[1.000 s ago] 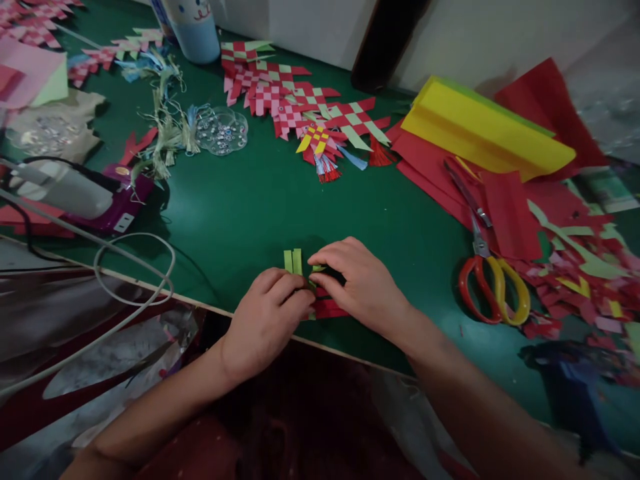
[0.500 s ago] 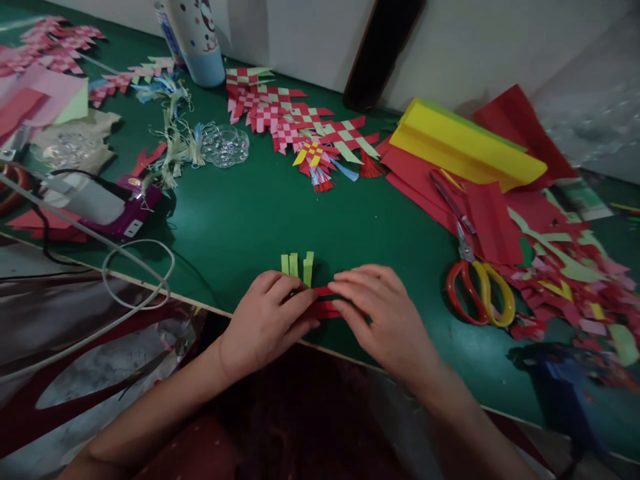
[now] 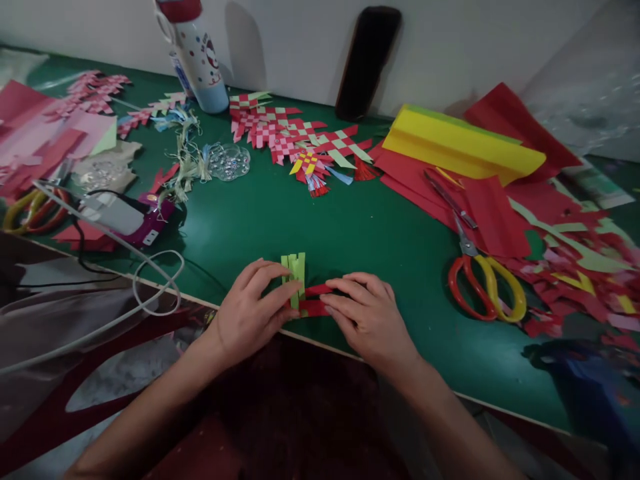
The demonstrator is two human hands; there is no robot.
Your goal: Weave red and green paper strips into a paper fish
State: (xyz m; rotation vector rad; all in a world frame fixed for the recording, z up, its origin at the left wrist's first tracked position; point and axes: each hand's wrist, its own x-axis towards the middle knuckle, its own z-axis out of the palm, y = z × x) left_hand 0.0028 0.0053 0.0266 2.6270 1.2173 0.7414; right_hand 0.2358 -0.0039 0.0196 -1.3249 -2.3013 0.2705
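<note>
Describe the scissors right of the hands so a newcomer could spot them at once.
On the green table, look right of the person's right hand, to the near edge of the heap of red paper sheets. The metal scissors lie there, blades pointing away across the red paper; one red and one yellow handle loop mark them among paper scraps.

Lying at right on the green table (image 3: 320,220): scissors (image 3: 487,283) with red and yellow handles, blades over red paper sheets (image 3: 500,207).
Sitting behind those: folded yellow paper (image 3: 460,143).
Piling up at far right: paper scraps (image 3: 580,267).
Spreading along the back: woven paper pieces (image 3: 280,130) in red and white.
Standing just left of them: a bottle (image 3: 200,57).
Leaning against the wall: a dark phone (image 3: 367,60).
Lying at left: a clear tray (image 3: 227,161), a purple glue gun (image 3: 130,217), pink paper (image 3: 50,137).
Looping over the near edge: a white cable (image 3: 155,283).
</note>
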